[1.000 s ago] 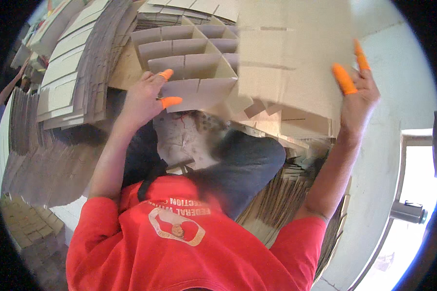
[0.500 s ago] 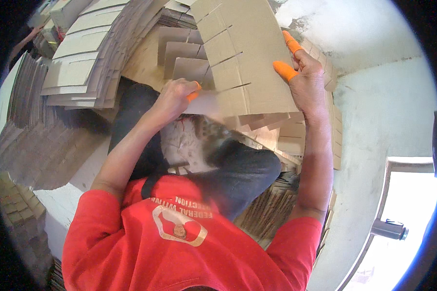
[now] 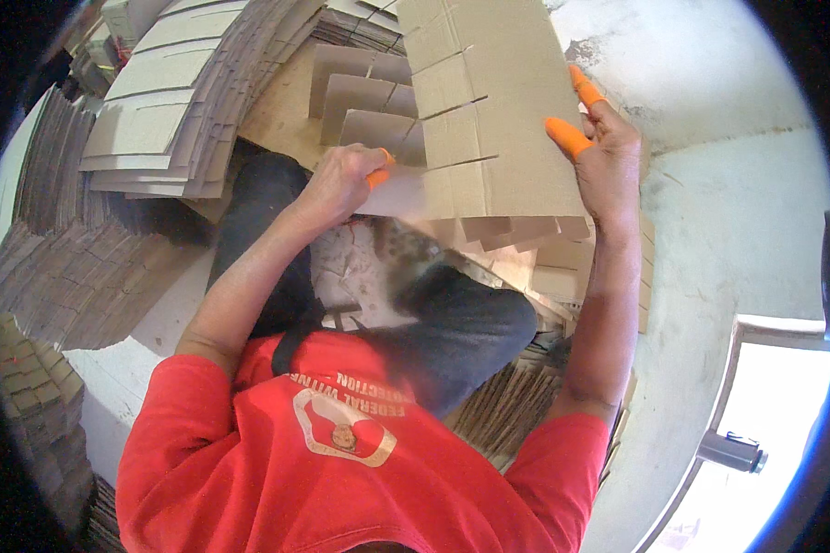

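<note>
A long slotted cardboard sheet (image 3: 516, 120) leans upright in front of me, with several short cardboard cross pieces (image 3: 360, 101) standing through its slots on the left. Their other ends show under the sheet's lower edge. My right hand (image 3: 609, 147) grips the sheet's right edge, thumb on the face and fingers reaching along the edge. My left hand (image 3: 346, 180) is closed in a pinch on the nearest cross piece (image 3: 401, 195), close to the sheet's lower left corner. Orange finger covers sit on the thumb and a finger of my right hand, and on my left hand.
Tall stacks of slotted cardboard (image 3: 148, 120) rise at the far left, with more piles (image 3: 37, 387) below them. Under the partition lies a wooden board (image 3: 277, 111). Cardboard strips (image 3: 507, 405) stand beside my knee. A pale wall (image 3: 729, 212) and a bright window (image 3: 765, 415) are at right.
The slotted sheet and its cross pieces have shifted a little to the right, along with both hands. Both grips look the same.
</note>
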A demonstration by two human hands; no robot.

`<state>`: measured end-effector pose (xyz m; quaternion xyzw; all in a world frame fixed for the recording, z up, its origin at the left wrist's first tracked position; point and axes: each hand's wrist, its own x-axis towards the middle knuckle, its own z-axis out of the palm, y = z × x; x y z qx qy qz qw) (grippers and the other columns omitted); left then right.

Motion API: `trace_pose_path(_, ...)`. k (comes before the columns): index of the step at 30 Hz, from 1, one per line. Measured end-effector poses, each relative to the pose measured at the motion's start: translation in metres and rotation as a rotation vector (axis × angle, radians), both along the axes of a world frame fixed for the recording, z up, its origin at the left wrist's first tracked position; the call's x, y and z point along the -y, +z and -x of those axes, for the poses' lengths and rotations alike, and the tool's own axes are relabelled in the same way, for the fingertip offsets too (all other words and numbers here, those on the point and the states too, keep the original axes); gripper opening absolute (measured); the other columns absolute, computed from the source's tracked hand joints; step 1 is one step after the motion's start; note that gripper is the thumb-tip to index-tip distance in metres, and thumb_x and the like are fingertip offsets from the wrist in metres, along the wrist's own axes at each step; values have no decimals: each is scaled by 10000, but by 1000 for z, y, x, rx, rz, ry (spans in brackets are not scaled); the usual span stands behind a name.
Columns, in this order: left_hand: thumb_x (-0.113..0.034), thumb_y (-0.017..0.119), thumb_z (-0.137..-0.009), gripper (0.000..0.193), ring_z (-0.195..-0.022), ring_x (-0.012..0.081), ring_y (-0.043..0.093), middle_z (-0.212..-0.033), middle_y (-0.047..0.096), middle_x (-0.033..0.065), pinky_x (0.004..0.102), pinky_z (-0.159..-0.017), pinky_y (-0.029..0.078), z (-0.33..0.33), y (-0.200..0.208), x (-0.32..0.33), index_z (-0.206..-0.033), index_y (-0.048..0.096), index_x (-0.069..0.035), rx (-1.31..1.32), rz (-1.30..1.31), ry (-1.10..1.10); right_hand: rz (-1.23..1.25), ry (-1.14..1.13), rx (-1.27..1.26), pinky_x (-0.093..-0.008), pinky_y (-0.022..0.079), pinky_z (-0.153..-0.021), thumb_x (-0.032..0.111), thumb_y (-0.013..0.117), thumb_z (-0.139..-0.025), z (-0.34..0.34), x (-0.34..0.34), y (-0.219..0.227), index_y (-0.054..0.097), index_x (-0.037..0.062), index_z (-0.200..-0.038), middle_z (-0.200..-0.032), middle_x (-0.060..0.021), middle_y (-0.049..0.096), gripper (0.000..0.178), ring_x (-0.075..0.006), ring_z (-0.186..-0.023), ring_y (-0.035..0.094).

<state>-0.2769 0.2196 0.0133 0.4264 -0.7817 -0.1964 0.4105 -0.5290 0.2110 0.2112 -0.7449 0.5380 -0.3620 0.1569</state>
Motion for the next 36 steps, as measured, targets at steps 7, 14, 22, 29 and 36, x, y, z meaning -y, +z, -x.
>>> trace_pose_path(7, -37, 715, -762, 191, -811, 334, 667, -868, 687, 180, 403, -714, 532, 1, 5, -4, -947, 688, 5, -12, -40, -16, -90, -42, -102, -258, 527, -875, -74, 652, -832, -7, -7, -1, 459, 11, -1391, -1110, -121, 672, 597, -110, -1003, 615)
trace_pose_path(14, -62, 717, -779, 312, -921, 340, 648, -1032, 684, 159, 407, -821, 514, -1, 23, -3, -1084, 663, -25, -73, 173, 133, -69, -11, 188, -243, 477, -896, -75, 695, -779, 1, -14, -6, 488, 27, -1376, -1233, -89, 628, 640, -99, -1029, 581)
trace_pose_path(22, -15, 699, -781, 243, -930, 321, 652, -993, 685, 147, 379, -792, 518, -18, 11, 32, -1019, 659, -45, 12, -62, 242, 16, -5, 145, -229, 489, -883, -73, 700, -784, -1, -16, -9, 489, 41, -1379, -1252, -97, 619, 641, -83, -1055, 568)
trace_pose_path(29, 21, 709, -744, 185, -854, 315, 673, -900, 685, 166, 379, -708, 530, -16, 8, 37, -916, 653, -19, -89, 21, 240, -119, -78, 47, -249, 508, -873, -94, 675, -795, -6, -19, -1, 457, -12, -1382, -1232, -113, 623, 632, -108, -1045, 592)
trace_pose_path(36, 31, 710, -714, 170, -801, 350, 663, -840, 681, 167, 399, -673, 532, -16, 10, 38, -860, 633, -9, -160, 70, 220, -96, -14, -22, -263, 532, -858, -84, 634, -844, -4, -24, -7, 440, -13, -1394, -1233, -153, 616, 587, -141, -1051, 618)
